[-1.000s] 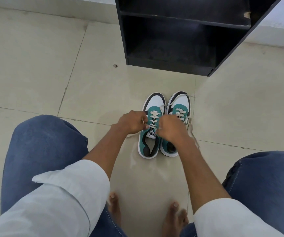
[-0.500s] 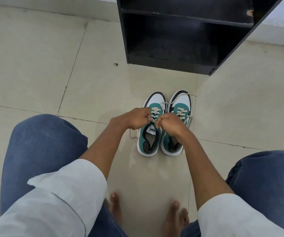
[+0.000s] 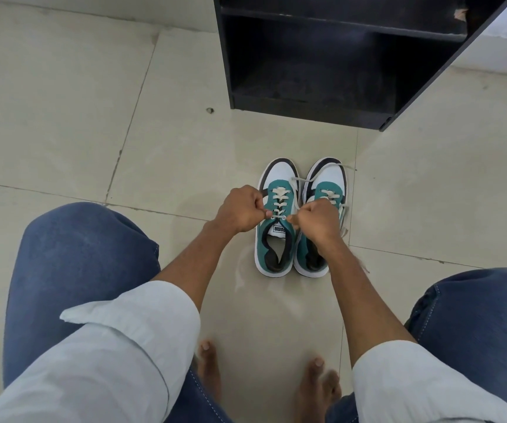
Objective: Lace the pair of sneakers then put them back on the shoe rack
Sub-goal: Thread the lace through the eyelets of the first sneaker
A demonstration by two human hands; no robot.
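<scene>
The left hand [image 3: 240, 210] was seen just left of the left sneaker [image 3: 276, 221], its fingers curled and pinched on what appeared to be one end of the white lace [image 3: 278, 201]. Half a second earlier this hand had been held over the top eyelets, close against the other hand; by this moment it had been drawn outward to the shoe's edge. Between the two hands the crossed lacing of the left sneaker was laid bare down to the top pair of eyelets, just above the printed tongue label. A tightening pull at the top of this shoe was judged to be the step in hand.

The right hand [image 3: 316, 222] had likewise been moved outward and was found over the inner side of the right sneaker [image 3: 322, 215], its fingers closed on the lace's other end; the strand inside the fist could not be made out. The right sneaker's own lace was left loose, one end trailing across its toe and another lying off its right side, so that shoe was judged not yet finished.

Both sneakers stood side by side on the tiled floor [image 3: 93, 117], toes toward the black shoe rack [image 3: 307, 111], near it but apart. Neither had yet been put back.
</scene>
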